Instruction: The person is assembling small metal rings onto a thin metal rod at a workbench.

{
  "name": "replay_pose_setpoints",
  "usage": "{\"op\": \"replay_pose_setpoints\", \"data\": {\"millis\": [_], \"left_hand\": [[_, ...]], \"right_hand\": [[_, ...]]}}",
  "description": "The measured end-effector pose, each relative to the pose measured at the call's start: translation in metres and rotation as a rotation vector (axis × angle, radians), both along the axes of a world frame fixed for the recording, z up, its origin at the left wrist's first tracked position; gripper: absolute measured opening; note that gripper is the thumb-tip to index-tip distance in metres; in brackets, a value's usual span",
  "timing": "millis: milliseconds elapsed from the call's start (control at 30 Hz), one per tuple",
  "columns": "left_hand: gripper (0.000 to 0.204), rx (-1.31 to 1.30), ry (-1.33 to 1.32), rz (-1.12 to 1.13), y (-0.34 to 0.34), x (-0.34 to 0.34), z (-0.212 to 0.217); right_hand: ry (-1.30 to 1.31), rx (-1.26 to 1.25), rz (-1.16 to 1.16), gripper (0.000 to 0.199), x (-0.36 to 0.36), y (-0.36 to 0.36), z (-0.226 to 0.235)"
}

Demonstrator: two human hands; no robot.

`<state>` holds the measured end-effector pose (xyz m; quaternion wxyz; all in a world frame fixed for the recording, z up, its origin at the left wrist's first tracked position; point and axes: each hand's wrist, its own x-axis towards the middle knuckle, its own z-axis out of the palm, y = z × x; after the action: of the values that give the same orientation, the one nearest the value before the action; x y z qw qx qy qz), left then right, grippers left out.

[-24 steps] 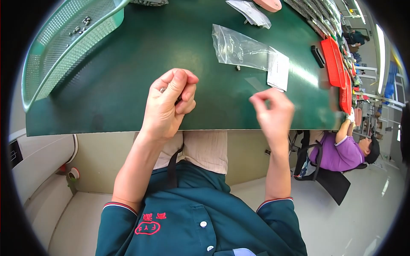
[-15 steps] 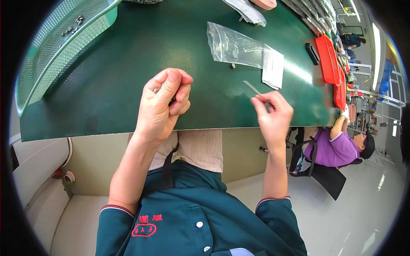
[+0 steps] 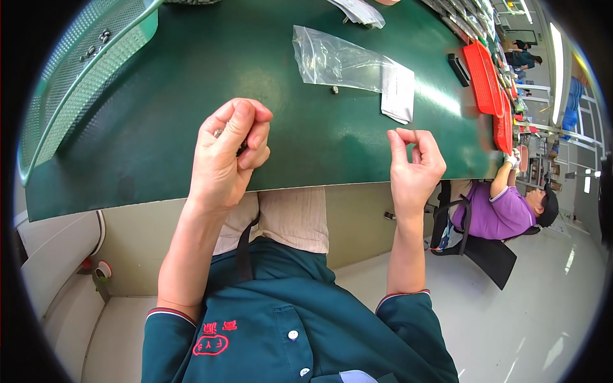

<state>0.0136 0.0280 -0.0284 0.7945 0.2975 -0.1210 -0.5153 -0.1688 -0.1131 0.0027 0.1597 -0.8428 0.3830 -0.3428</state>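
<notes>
My left hand (image 3: 227, 147) is closed above the green tabletop (image 3: 306, 137), near its front edge. Small shiny metal parts (image 3: 218, 133) peek out between its fingers; most of them are hidden. To the right, my right hand (image 3: 416, 163) pinches a thin flat strip (image 3: 412, 119) between thumb and forefinger, seen nearly edge-on below the white paper (image 3: 397, 92). That paper lies at the end of a clear plastic bag (image 3: 338, 60). Just below the bag, a small metal piece (image 3: 335, 90) rests on the table.
A pale green mesh basket (image 3: 131, 54) at the left holds several small metal pieces (image 3: 96, 48). Red baskets (image 3: 482, 76) and a black block (image 3: 458, 69) line the right side. Another bag with papers (image 3: 361, 11) lies at the back. A person in purple (image 3: 491, 214) sits at the right.
The strip in my right hand has swung from pointing up-left to pointing upward, and the hand has turned. My left hand stays closed. The whole view has shifted slightly.
</notes>
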Motion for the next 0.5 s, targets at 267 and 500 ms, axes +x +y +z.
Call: {"op": "replay_pose_setpoints", "data": {"millis": [267, 500], "left_hand": [[0.024, -0.009, -0.009, -0.042, -0.002, 0.000, 0.001], [0.024, 0.015, -0.077, -0.060, 0.000, -0.002, 0.000]], "right_hand": [[-0.378, 0.506, -0.083, 0.007, -0.029, 0.013, 0.017], [-1.083, 1.314, 0.043, 0.007, -0.115, 0.029, -0.001]]}}
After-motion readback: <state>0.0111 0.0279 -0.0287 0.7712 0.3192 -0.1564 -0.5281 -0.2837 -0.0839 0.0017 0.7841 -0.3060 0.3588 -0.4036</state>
